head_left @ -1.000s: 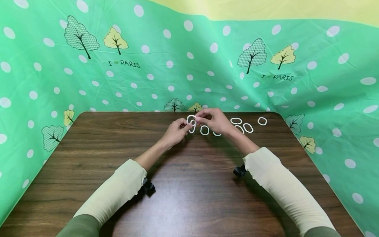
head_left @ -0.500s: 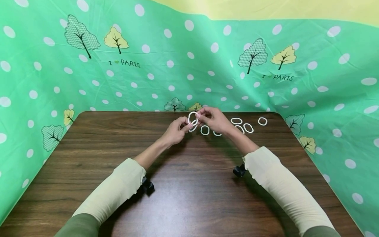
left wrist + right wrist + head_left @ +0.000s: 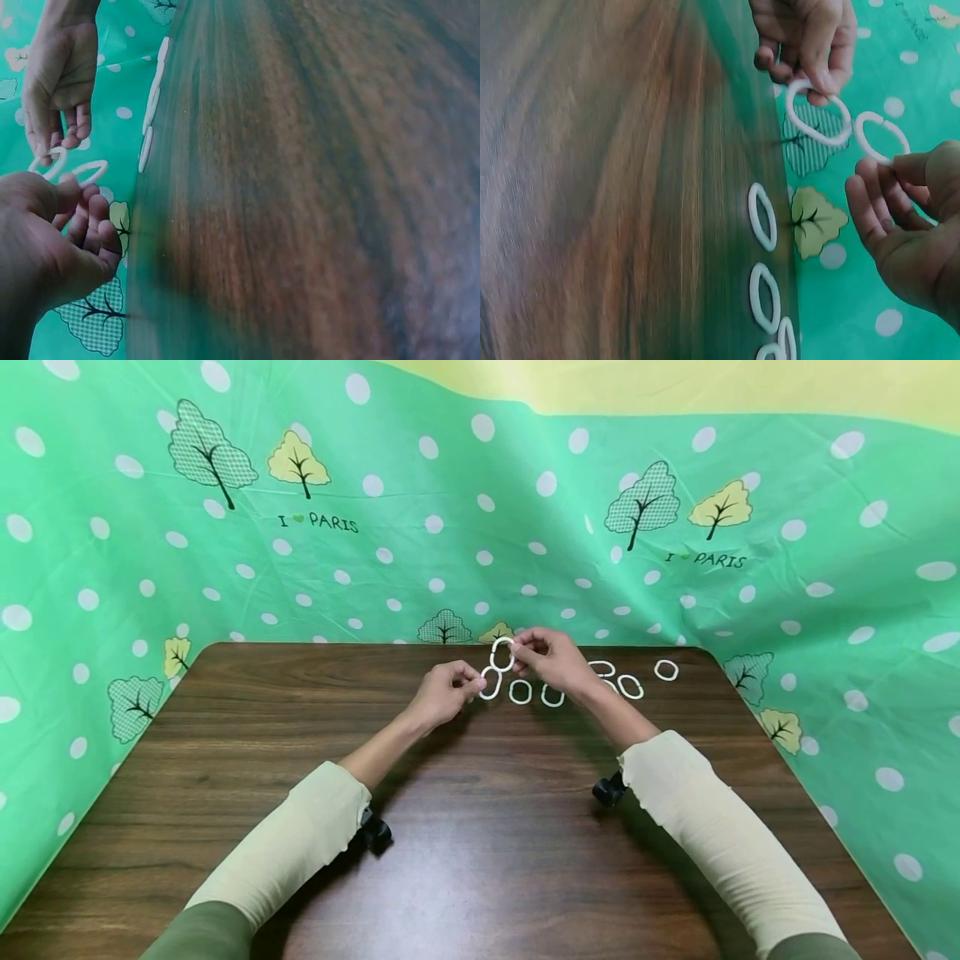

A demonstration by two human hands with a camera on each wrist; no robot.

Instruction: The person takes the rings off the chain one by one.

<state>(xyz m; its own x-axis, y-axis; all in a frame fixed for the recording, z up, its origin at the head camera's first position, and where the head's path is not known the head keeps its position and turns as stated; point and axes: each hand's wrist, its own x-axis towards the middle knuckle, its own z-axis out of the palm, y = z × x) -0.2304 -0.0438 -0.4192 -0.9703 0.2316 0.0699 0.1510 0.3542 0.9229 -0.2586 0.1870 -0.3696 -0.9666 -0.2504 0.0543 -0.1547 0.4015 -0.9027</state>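
My left hand (image 3: 441, 695) pinches a white oval ring (image 3: 825, 139) between thumb and fingertips, over the far part of the table. Just above and to its right, my right hand (image 3: 553, 660) pinches a second white ring (image 3: 860, 136), which has a small break in its loop. In the head view the two rings meet edge to edge; the right wrist view shows a narrow space between them. Beneath the right hand lie two loose rings, a nearer ring (image 3: 512, 692) and another ring (image 3: 543, 694). The left wrist view shows both hands' fingertips close together.
Several more white rings lie to the right on the brown wooden table (image 3: 480, 827), including a lone ring (image 3: 656, 669) near the far right corner. Some are partly hidden behind the right hand. A green dotted cloth (image 3: 480, 527) hangs at the table's far edge.
The two held rings overlapped before; now the right hand has drawn its ring up and to the right, and the left hand's ring shows more fully below it.
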